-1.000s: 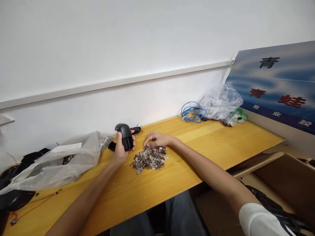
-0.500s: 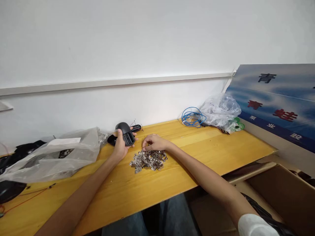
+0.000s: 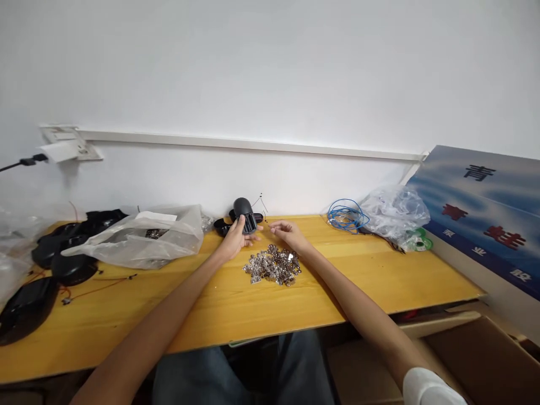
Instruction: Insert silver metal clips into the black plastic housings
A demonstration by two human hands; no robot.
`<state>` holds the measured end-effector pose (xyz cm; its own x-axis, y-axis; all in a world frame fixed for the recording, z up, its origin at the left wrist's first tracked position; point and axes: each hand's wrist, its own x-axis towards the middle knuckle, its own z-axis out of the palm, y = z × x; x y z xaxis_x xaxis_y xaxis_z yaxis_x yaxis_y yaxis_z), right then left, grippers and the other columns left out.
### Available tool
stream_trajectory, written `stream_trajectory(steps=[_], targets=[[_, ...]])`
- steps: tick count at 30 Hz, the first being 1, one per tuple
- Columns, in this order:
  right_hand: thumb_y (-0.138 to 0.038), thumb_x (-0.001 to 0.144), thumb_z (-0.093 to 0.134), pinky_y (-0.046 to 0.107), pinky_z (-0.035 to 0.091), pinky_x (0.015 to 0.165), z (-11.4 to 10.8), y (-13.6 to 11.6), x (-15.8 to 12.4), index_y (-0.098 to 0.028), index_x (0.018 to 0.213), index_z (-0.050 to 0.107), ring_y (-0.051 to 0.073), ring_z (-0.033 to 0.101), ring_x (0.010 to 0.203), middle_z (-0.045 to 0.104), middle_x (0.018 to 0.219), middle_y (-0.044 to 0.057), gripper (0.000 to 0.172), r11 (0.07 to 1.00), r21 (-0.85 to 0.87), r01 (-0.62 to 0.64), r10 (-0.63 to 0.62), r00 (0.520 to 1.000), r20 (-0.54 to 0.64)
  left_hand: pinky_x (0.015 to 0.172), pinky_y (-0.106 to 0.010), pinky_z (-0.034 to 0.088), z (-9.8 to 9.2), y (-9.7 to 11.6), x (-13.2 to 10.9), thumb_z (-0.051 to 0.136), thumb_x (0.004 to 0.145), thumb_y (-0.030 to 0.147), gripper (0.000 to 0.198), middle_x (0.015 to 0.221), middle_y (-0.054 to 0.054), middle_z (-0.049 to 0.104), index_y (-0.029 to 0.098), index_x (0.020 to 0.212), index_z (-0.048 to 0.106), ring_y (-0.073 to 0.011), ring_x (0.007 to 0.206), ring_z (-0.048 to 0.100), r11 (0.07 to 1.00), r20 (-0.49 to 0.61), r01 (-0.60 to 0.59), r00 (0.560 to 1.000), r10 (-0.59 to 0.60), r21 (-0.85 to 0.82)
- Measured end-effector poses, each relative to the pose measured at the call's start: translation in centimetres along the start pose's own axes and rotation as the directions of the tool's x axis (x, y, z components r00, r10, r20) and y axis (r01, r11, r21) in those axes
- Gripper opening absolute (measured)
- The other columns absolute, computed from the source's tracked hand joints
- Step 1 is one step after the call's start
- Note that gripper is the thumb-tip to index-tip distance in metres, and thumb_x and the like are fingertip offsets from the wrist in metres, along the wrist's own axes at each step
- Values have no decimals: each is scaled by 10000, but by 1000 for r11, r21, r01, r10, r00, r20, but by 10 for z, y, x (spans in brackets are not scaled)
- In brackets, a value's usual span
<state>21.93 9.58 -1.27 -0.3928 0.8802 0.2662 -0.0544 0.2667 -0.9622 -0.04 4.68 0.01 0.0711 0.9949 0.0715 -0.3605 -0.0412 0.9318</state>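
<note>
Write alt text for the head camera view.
A person's left hand holds a black plastic housing above a yellow wooden table, while the right hand is beside a pile of small metal parts. Blue wire lies further right.

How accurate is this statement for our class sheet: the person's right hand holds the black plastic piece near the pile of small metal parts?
Not accurate: the head view shows that the left hand holds the black plastic piece near the pile of small metal parts. Only the hand is wrong.
</note>
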Motion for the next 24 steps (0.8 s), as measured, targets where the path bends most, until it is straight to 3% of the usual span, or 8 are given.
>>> stream_trajectory(steps=[4,8,12,17,24], targets=[[-549,704,871,322,496,760,5,-1,0,-214,925,762,164,630,757,739,844,22,416,1000,18,20,-18,998,-61,446,-202,442,1,-2,0,670,976,608,541,1062,-177,790,151,1250,578,-138,540,680,1000,-29,-9,1000,9,12],[-518,707,885,339,534,781,9,-3,-2,-216,911,755,180,661,772,757,851,34,387,999,44,33,-31,999,-42,536,-216,506,-3,-1,1,753,958,475,434,1200,-178,759,157,1227,633,-172,701,758,998,46,53,998,-51,-42],[-489,744,875,369,566,846,16,-7,-7,-220,912,749,211,707,854,782,928,58,341,995,74,73,-70,997,-42,656,-240,555,-8,3,1,801,928,311,406,1210,-182,754,154,1271,648,-227,889,787,987,140,132,983,-118,-96],[-442,833,811,338,546,764,30,-7,-12,-227,934,774,195,654,801,752,891,45,241,988,-45,150,-150,989,12,679,-261,557,-12,5,1,826,892,254,363,1081,-153,764,144,1215,701,-226,883,754,972,261,205,950,-170,-112],[-342,885,770,319,509,768,39,-5,-14,-231,932,782,172,610,806,688,907,29,121,938,-196,286,-282,958,47,780,-286,584,-14,2,4,829,889,217,267,1025,-105,738,133,1106,697,-178,873,697,962,247,236,949,-196,-141]])
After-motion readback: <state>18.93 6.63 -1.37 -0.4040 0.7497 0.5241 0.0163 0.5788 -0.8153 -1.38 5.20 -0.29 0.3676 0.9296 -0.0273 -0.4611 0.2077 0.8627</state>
